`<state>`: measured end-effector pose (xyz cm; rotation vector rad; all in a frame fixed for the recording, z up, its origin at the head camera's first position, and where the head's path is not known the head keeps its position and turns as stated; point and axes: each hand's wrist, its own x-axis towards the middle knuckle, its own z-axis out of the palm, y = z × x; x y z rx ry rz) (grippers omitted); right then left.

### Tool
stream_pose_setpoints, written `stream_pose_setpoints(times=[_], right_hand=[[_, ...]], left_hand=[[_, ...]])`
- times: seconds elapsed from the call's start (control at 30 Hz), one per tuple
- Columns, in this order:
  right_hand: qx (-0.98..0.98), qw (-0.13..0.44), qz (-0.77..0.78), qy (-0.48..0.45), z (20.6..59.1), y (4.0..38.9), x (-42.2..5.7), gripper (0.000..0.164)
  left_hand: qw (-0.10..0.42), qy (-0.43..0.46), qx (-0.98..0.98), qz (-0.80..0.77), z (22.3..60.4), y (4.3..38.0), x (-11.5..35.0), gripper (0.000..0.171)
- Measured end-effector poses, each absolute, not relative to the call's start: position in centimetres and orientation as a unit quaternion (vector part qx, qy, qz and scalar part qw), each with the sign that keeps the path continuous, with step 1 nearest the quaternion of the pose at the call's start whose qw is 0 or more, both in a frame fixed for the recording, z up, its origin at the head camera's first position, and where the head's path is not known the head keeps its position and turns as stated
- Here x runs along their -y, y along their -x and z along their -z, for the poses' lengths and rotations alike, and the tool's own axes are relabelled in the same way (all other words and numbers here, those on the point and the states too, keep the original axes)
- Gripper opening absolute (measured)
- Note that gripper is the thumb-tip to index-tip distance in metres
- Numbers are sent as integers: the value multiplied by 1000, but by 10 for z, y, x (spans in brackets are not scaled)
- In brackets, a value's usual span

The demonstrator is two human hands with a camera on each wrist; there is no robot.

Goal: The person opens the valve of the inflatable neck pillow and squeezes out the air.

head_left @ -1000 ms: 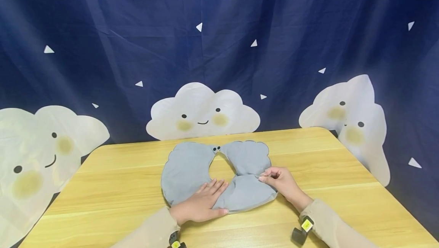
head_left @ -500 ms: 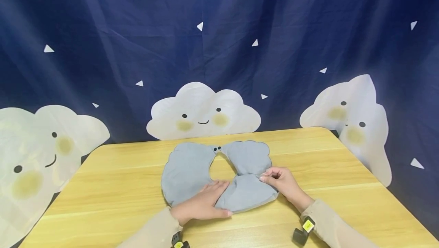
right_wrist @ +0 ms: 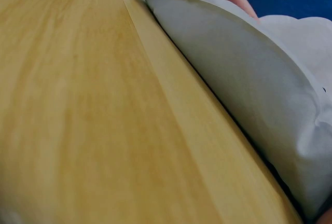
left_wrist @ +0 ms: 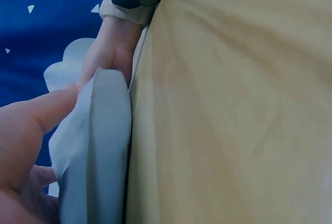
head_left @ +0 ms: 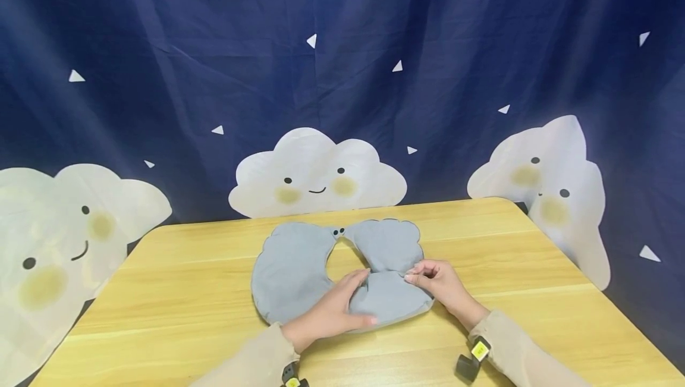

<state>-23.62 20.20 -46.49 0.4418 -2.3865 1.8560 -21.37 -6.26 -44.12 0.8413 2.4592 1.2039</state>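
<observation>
A grey U-shaped neck pillow with scalloped far edges lies on the table, its two ends meeting at dark round snaps. Across its near right part rests my left hand, thumb at the near edge and fingers reaching toward the inner opening. At the right side, the thumb and fingertips of my right hand pinch the pillow where a crease runs inward. In the left wrist view, the left thumb reaches along the puffed pillow side. The right wrist view shows its rounded edge, with most of the right hand out of frame.
The light wooden table extends around the pillow on all sides. Behind it hangs a dark blue curtain printed with white clouds and triangles. Each wrist carries a small black camera, the right one just over the table's near part.
My left hand has slid rightward over the pillow, its spread fingers drawing together and its palm lifting onto its side. The right hand keeps its pinch in the same place.
</observation>
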Motion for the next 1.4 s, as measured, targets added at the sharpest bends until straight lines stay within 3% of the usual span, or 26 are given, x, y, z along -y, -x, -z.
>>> stream_pose_setpoints(times=[0.93,1.4], right_hand=[[774,41,-614,-149,463,236,-205,16],[768,34,-618,-161,466,235,-205,18]], left_hand=[[117,-264,-871,-398,453,214,26,87],[111,-276,-911,-287,457,206,20,83]])
